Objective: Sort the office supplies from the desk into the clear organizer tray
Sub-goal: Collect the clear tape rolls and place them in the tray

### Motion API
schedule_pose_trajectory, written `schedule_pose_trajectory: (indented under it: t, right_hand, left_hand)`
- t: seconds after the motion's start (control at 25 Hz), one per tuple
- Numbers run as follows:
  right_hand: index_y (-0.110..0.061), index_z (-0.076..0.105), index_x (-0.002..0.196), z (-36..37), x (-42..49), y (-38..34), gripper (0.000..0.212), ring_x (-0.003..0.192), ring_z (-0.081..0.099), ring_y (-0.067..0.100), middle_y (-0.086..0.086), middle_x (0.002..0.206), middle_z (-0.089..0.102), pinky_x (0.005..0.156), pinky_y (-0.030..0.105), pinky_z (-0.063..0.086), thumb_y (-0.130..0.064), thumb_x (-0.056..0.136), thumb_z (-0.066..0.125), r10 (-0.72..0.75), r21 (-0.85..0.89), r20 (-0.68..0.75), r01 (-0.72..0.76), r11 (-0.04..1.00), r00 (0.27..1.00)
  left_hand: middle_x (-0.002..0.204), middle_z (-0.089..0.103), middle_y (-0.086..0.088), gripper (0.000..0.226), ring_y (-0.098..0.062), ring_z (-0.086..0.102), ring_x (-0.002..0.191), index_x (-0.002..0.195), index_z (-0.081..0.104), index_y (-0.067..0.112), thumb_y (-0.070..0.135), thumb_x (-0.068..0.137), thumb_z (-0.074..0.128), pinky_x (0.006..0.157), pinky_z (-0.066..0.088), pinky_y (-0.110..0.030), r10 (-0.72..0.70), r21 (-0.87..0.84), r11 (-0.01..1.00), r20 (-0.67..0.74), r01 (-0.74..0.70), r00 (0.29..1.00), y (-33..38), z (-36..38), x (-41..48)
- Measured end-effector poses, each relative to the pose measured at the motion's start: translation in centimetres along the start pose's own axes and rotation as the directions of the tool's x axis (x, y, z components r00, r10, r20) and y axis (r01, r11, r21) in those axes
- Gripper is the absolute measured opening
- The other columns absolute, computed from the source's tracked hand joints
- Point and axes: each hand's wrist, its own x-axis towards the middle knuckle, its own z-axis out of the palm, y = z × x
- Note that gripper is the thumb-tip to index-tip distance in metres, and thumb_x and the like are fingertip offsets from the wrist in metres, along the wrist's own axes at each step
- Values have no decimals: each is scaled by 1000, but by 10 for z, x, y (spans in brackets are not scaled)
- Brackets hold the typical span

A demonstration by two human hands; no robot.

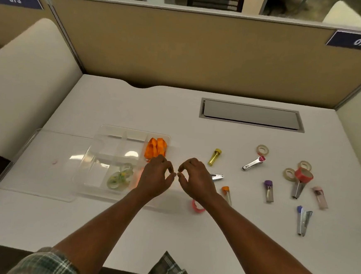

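The clear organizer tray (132, 130) lies left of centre on the white desk. Its back right compartment holds orange items (156, 148), and a front compartment holds clear tape rolls (120, 178). My left hand (155, 178) hovers over the tray's right edge. My right hand (195, 179) is just beside it. Both are curled, thumb tips touching, with nothing visible in them. To the right lie a yellow tube (214, 157), a silver clip (253, 163), a purple-capped tube (268, 191), an orange-capped tube (227, 194), a red tape roll (304, 174), a blue stapler (302, 221) and a pink ring (197, 207).
A flat clear lid (43, 162) lies left of the tray. A grey cable hatch (250, 114) is set into the desk at the back right. Tan partition walls close off the back. Several clear tape rolls (262, 149) and a pink tube (320, 197) lie at the right.
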Motion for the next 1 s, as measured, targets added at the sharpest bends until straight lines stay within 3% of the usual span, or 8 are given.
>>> schedule_pose_trajectory:
  t: [0.24, 0.52, 0.8, 1.0]
  right_hand:
    - [-20, 65, 111, -58, -34, 85, 22, 111, 55, 16, -2, 118, 60, 83, 37, 53, -30, 93, 60, 156, -28, -44, -157, 987, 987]
    - [-20, 66, 113, -112, -68, 181, 24, 112, 56, 18, -1, 119, 62, 88, 36, 51, -33, 94, 59, 264, -54, -102, -271, 961, 959]
    - [-20, 67, 108, -145, -82, 258, 20, 109, 57, 18, -1, 115, 63, 85, 35, 50, -30, 92, 60, 396, -18, -142, -402, 915, 907]
    - [-18, 66, 115, -155, -73, 304, 28, 116, 54, 28, 3, 121, 63, 93, 40, 45, -28, 89, 62, 379, -154, -203, -412, 898, 903]
  left_hand:
    - [94, 58, 0, 17, -18, 54, 87, 88, 68, 18, 35, 84, 71, 71, 46, -31, 68, -21, 998, 95, -66, 993, 88, 52, 36]
    - [97, 57, -2, 18, -18, 54, 91, 90, 68, 16, 33, 85, 71, 72, 41, -29, 163, -54, 986, 168, -156, 972, 181, 110, 75]
    - [101, 56, -1, 20, -21, 53, 93, 95, 67, 19, 37, 86, 67, 75, 45, -32, 196, 26, 977, 272, -211, 942, 226, 158, 117]
    - [108, 57, -2, 29, -24, 54, 98, 106, 65, 19, 40, 85, 64, 79, 44, -33, 205, 136, 957, 312, -257, 928, 246, 186, 152]
